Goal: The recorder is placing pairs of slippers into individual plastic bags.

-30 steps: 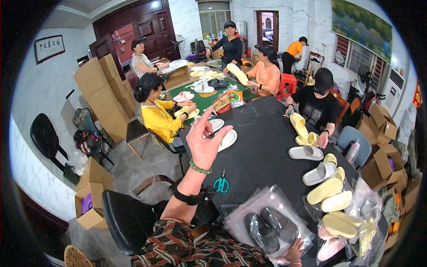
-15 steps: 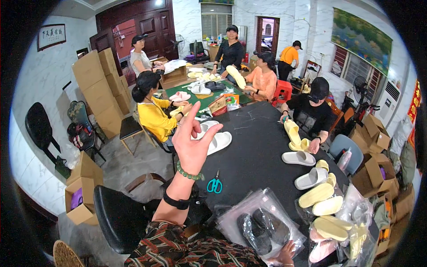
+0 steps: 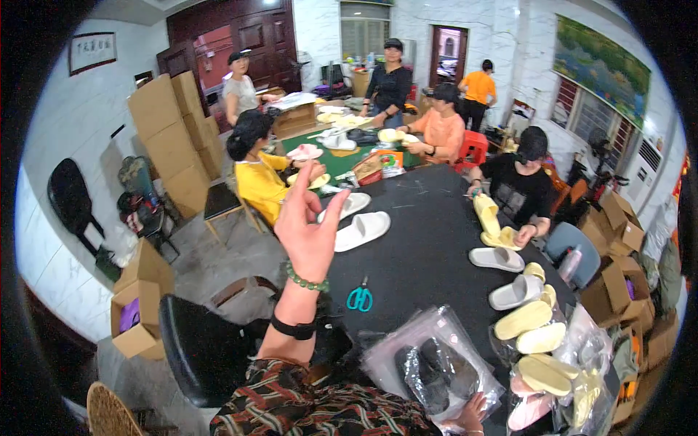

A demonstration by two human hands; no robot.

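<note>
My left hand [image 3: 307, 232] is raised over the table's left side, empty, thumb and index finger apart, the other fingers partly curled. It wears a green bead bracelet and a black wristband. Just beyond it lies a pair of white slippers [image 3: 362, 231], partly behind the fingers. Teal-handled scissors [image 3: 359, 299] rest on the black table [image 3: 429, 269] to its right. At the near edge my right hand [image 3: 469, 418] lies with fingers spread on the corner of clear plastic bags [image 3: 389, 356]. Dark slippers [image 3: 436, 370] show through the plastic.
Yellow, grey and pink slippers [image 3: 525, 318], some bagged, line the table's right side. A person in black [image 3: 516, 178] handles yellow slippers there. Several people work around a green table [image 3: 356, 161] beyond. Black chairs [image 3: 203, 349] and cartons [image 3: 163, 145] stand left; open cartons [image 3: 625, 283] stand right.
The whole view has shifted slightly, so things appear further right. Both my hands keep their poses. The person in orange has lowered a yellow slipper toward the green table.
</note>
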